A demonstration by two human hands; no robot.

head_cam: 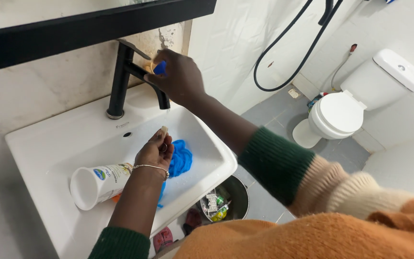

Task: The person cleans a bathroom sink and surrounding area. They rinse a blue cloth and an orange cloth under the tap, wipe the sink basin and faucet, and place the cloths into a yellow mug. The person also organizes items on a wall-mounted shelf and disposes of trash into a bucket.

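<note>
My right hand (180,76) is closed around a small blue and tan object (158,67), pressing it against the spout of the black tap (123,76). My left hand (155,151) hangs over the white basin (49,144), fingers pinched on a small pale piece (164,129). Under that hand lies a crumpled blue cloth (182,158). A white tube-shaped bottle (97,184) lies on its side in the basin, touching my left wrist, which wears a thin bracelet.
A bin (233,199) with rubbish stands on the grey floor below the basin's right corner. A white toilet (346,112) sits at the right, a black shower hose (283,52) hangs on the wall, and a dark mirror frame (97,24) runs above the tap.
</note>
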